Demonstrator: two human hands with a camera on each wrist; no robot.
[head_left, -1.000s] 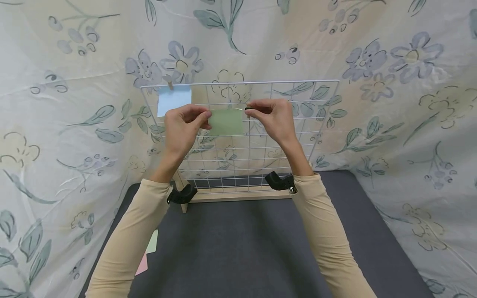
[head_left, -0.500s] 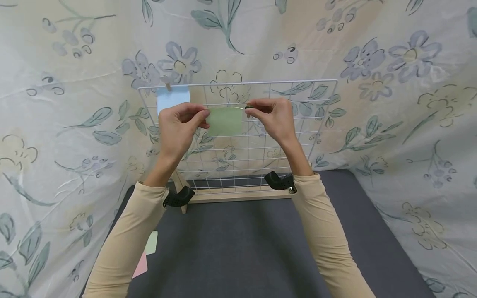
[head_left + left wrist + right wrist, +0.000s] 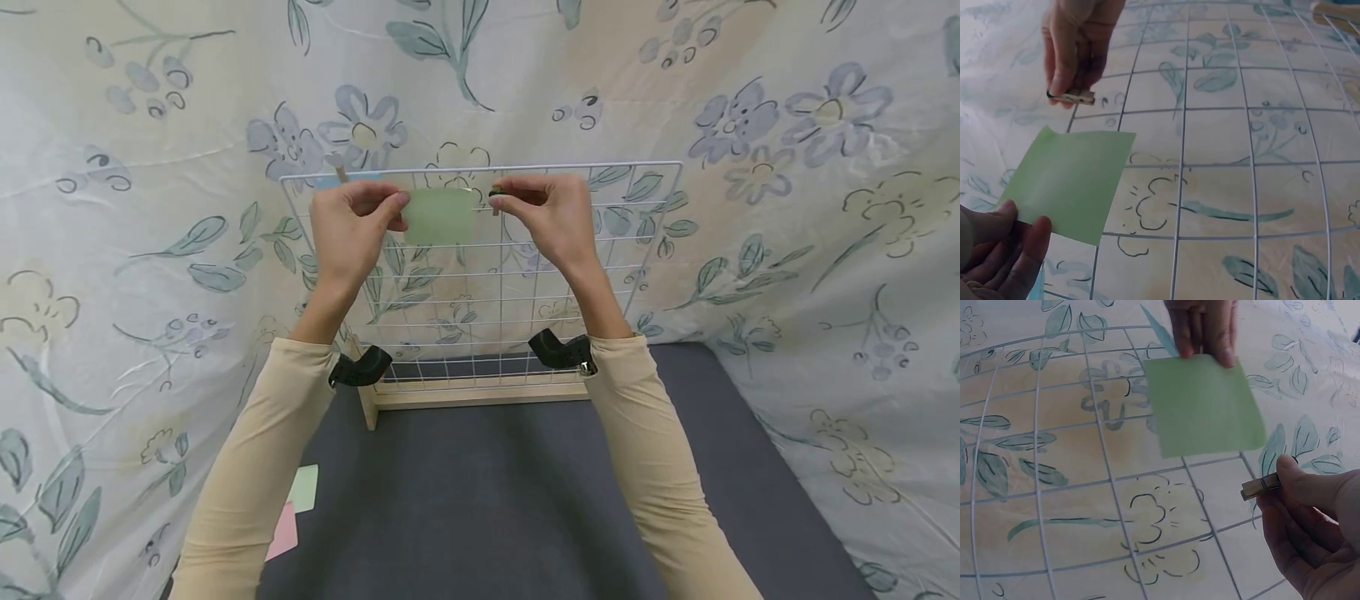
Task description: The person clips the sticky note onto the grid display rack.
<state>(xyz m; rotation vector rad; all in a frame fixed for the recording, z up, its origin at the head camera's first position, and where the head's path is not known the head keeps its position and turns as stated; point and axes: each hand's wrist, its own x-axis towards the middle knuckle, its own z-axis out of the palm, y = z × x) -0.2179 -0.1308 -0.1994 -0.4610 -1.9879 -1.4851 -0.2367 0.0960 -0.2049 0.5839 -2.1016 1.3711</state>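
Note:
My left hand (image 3: 348,223) pinches a green paper note (image 3: 441,217) by its left edge, holding it up before a white wire grid (image 3: 501,287) just under the top bar. The note's upper corner curls slightly in the left wrist view. My right hand (image 3: 553,218) pinches a small wooden clothespin (image 3: 1261,485) between thumb and fingers, to the right of the note and apart from it. A blue paper note (image 3: 322,182) hangs at the grid's top left, mostly hidden behind my left hand, with another clothespin (image 3: 340,170) on the bar above it.
The grid stands in a wooden base (image 3: 480,393) on a dark grey tabletop (image 3: 480,492). At the lower left lie a pale green note (image 3: 304,487) and a pink note (image 3: 283,533), partly covered by my left sleeve. A floral cloth (image 3: 787,208) hangs behind and at both sides.
Both hands have risen toward the grid's top bar, with the green note and the clothespin still held. The note has also shifted slightly left, and my left hand now covers most of the blue note.

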